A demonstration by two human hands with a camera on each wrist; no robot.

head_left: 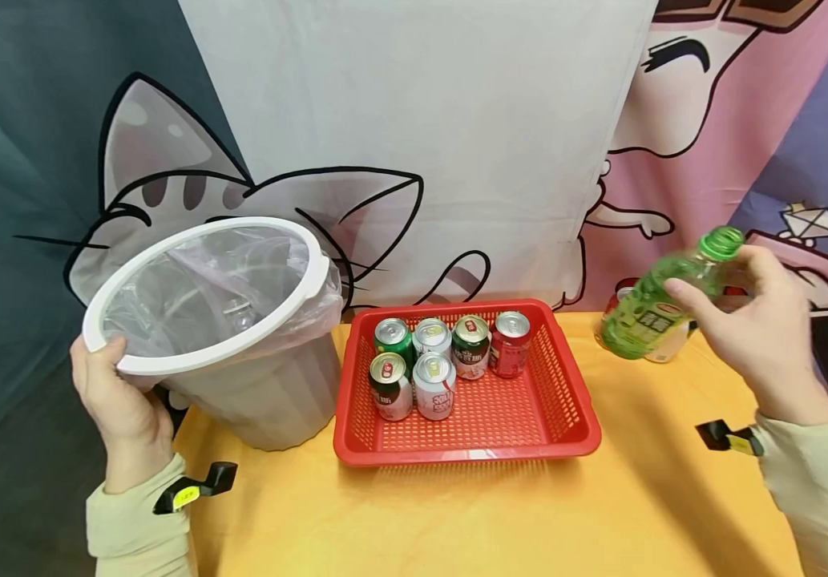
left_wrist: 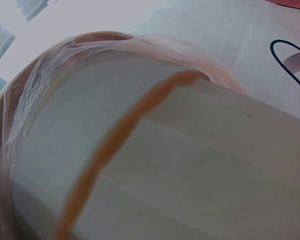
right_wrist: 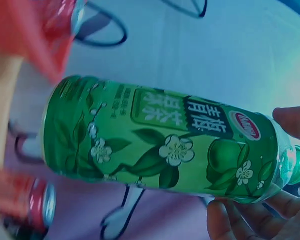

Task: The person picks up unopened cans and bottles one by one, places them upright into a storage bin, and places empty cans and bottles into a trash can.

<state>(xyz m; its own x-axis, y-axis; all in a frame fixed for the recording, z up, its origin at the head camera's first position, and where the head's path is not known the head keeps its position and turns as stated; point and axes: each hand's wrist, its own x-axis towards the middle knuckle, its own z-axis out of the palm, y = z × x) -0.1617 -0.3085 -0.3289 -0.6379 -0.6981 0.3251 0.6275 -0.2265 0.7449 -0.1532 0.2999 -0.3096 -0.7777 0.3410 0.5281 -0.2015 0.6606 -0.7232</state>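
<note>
My right hand (head_left: 753, 320) grips a green plastic bottle (head_left: 662, 308) with a green cap, held tilted above the table's right side. The right wrist view shows the bottle (right_wrist: 160, 140) close up, with fingertips (right_wrist: 295, 122) on its neck end. At the table's left, a white bin (head_left: 240, 336) lined with a clear plastic bag is tipped toward the middle, and my left hand (head_left: 121, 385) grips its rim. In the left wrist view the bin's wall (left_wrist: 180, 165) fills the picture. A red basket (head_left: 558, 401) in the middle holds several drink cans (head_left: 435, 361).
A yellow cloth (head_left: 457, 521) covers the table. Behind the bottle, a red can (head_left: 619, 296) stands at the right. A cartoon cat backdrop (head_left: 414, 144) hangs close behind. Black clips (head_left: 200, 485) sit at both wrists.
</note>
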